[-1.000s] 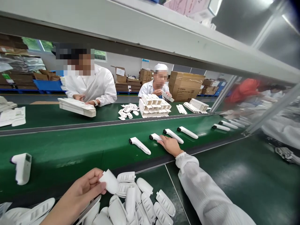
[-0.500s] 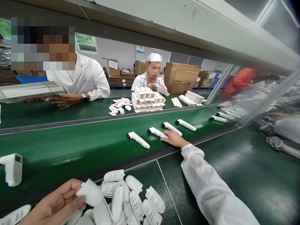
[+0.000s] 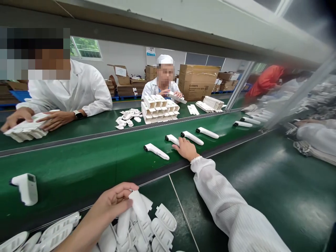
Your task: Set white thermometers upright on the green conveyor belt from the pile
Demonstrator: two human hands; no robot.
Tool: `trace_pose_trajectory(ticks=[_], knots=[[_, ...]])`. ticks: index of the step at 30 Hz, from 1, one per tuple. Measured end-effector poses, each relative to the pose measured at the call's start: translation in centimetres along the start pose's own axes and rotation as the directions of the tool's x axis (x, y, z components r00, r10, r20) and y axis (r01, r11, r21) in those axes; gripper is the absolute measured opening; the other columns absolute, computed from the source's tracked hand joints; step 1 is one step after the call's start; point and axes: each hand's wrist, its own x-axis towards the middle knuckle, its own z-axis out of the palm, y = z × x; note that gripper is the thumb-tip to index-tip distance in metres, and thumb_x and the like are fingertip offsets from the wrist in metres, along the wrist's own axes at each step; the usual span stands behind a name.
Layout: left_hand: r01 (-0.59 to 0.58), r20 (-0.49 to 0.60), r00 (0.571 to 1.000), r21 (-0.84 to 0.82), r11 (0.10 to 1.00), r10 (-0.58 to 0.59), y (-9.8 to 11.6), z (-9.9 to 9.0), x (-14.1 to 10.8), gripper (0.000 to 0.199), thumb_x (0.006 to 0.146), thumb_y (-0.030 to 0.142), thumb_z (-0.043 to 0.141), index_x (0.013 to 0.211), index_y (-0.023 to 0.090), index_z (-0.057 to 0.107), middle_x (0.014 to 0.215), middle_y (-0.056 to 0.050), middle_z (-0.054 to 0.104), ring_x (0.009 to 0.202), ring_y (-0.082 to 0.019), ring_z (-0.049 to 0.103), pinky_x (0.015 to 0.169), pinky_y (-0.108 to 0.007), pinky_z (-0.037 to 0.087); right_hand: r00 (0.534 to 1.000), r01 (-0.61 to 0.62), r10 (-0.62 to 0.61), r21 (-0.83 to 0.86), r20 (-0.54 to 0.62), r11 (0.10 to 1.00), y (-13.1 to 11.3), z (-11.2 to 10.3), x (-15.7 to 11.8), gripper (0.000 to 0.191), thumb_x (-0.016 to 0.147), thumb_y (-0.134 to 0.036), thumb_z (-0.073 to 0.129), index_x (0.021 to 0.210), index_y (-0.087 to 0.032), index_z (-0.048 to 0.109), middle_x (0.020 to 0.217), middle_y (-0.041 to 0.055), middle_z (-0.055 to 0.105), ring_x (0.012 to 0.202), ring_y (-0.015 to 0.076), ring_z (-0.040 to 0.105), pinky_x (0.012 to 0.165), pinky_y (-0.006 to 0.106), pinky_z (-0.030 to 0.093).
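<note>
My left hand [image 3: 112, 203] pinches a white plastic cover [image 3: 138, 205] above a heap of like white covers [image 3: 147, 227] at the near edge of the bench. My right hand [image 3: 186, 149] lies flat on the green conveyor belt [image 3: 86, 168], its fingers over the handle of a white thermometer gun [image 3: 172, 139]. More white thermometer guns lie in a row on the belt: one [image 3: 155, 151] to the left of that hand, two [image 3: 192, 138] [image 3: 207, 132] to its right. Another gun [image 3: 25, 188] lies at the far left.
Across the belt one person in a white coat [image 3: 73, 91] presses on flat white cartons [image 3: 26, 130]; another in a white cap [image 3: 164, 82] sits behind stacked open cartons [image 3: 159, 110]. More guns [image 3: 243, 124] lie far right. A metal rail [image 3: 157, 31] runs overhead.
My left hand has dropped with its cover down onto the heap. My right hand has shifted slightly left along the belt onto the gun's handle. The person opposite has laid the cartons down.
</note>
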Motion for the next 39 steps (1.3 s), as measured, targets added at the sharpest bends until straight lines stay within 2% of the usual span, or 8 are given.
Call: trace_pose_trajectory(ticks=[3, 5, 8, 11, 17, 21, 31, 39], knots=[[0.005, 0.058, 0.998, -0.241, 0.970, 0.010, 0.4, 0.0, 0.4, 0.035, 0.081, 0.050, 0.054, 0.105, 0.025, 0.057, 0.097, -0.004, 0.068, 0.086, -0.021, 0.065, 0.077, -0.029, 0.052, 0.995, 0.056, -0.028, 0.305, -0.097, 0.951, -1.2, -2.5, -2.1, 0.045, 0.101, -0.042, 0.053, 0.133, -0.010, 0.052, 0.126, 0.0206, 0.057, 0.114, 0.0355, 0.055, 0.092, 0.043, 0.047], [-0.053, 0.030, 0.998, -0.220, 0.974, 0.061, 0.7, 0.0, 0.6, 0.033, 0.081, 0.050, 0.058, 0.102, 0.025, 0.057, 0.100, -0.004, 0.068, 0.089, -0.021, 0.065, 0.078, -0.029, 0.052, 0.987, 0.124, -0.157, 0.702, -0.018, 0.701, -3.0, -4.4, -4.4, 0.037, 0.102, -0.045, 0.050, 0.124, -0.016, 0.060, 0.119, 0.0130, 0.063, 0.107, 0.0282, 0.060, 0.092, 0.039, 0.048], [-0.187, -0.011, 0.982, -0.082, 0.979, 0.187, 1.3, 0.6, 1.2, 0.027, 0.085, 0.047, 0.057, 0.102, 0.026, 0.059, 0.107, -0.002, 0.067, 0.097, -0.020, 0.064, 0.084, -0.029, 0.051, 0.774, -0.151, -0.592, 0.974, 0.223, 0.169, -6.6, -6.5, -8.0, 0.046, 0.090, -0.053, 0.067, 0.122, -0.020, 0.063, 0.101, 0.0056, 0.069, 0.089, 0.0214, 0.065, 0.082, 0.033, 0.051], [-0.273, -0.028, 0.960, 0.141, 0.951, 0.280, 1.9, 1.5, 1.9, 0.024, 0.092, 0.040, 0.048, 0.111, 0.030, 0.060, 0.115, 0.000, 0.066, 0.105, -0.019, 0.061, 0.091, -0.031, 0.048, 0.696, -0.372, -0.649, 0.927, 0.308, 0.041, -8.5, -7.1, -9.2, 0.044, 0.079, -0.048, 0.079, 0.109, -0.018, 0.069, 0.085, 0.0028, 0.068, 0.078, 0.0183, 0.063, 0.076, 0.030, 0.050], [-0.241, 0.137, 0.970, 0.657, 0.714, 0.201, 2.2, 3.0, 1.6, 0.054, 0.092, 0.036, 0.052, 0.144, 0.030, 0.043, 0.145, -0.007, 0.050, 0.130, -0.031, 0.048, 0.104, -0.049, 0.044, 0.938, 0.001, -0.296, 0.852, 0.181, 0.523, -3.2, -5.3, -4.8, 0.011, 0.087, -0.027, 0.066, 0.094, -0.019, 0.070, 0.094, 0.0040, 0.067, 0.084, 0.0206, 0.062, 0.078, 0.031, 0.048], [-0.161, 0.108, 0.985, 0.861, 0.482, 0.136, 2.2, 4.4, 0.7, 0.039, 0.092, 0.035, 0.054, 0.126, 0.019, 0.063, 0.125, -0.016, 0.063, 0.112, -0.037, 0.060, 0.097, -0.055, 0.046, 0.976, 0.168, -0.215, 0.523, 0.029, 0.836, -0.2, -2.6, -3.0, 0.014, 0.091, -0.013, 0.057, 0.102, -0.018, 0.065, 0.103, 0.0060, 0.066, 0.094, 0.0220, 0.062, 0.085, 0.030, 0.048], [-0.262, 0.187, 0.954, 0.900, 0.349, 0.236, 2.7, 5.5, 0.8, 0.033, 0.089, 0.014, 0.040, 0.107, 0.013, 0.067, 0.093, -0.016, 0.066, 0.085, -0.034, 0.067, 0.070, -0.045, 0.057, 0.979, 0.181, -0.202, 0.319, 0.033, 0.930, -0.3, 0.9, -2.0, 0.036, 0.099, -0.018, 0.046, 0.133, -0.010, 0.057, 0.112, 0.0153, 0.066, 0.108, 0.0309, 0.059, 0.096, 0.038, 0.046], [-0.417, 0.296, 0.880, 0.855, 0.307, 0.372, 1.1, 0.4, -1.1, 0.059, 0.081, -0.007, 0.033, 0.129, 0.017, 0.056, 0.130, -0.012, 0.061, 0.119, -0.028, 0.057, 0.101, -0.044, 0.047, 0.957, 0.290, -0.246, 0.503, -0.154, 0.814, -0.8, -5.6, -11.3, 0.050, 0.103, -0.040, 0.041, 0.147, -0.019, 0.043, 0.145, 0.0113, 0.045, 0.134, 0.0292, 0.040, 0.114, 0.046, 0.034]])
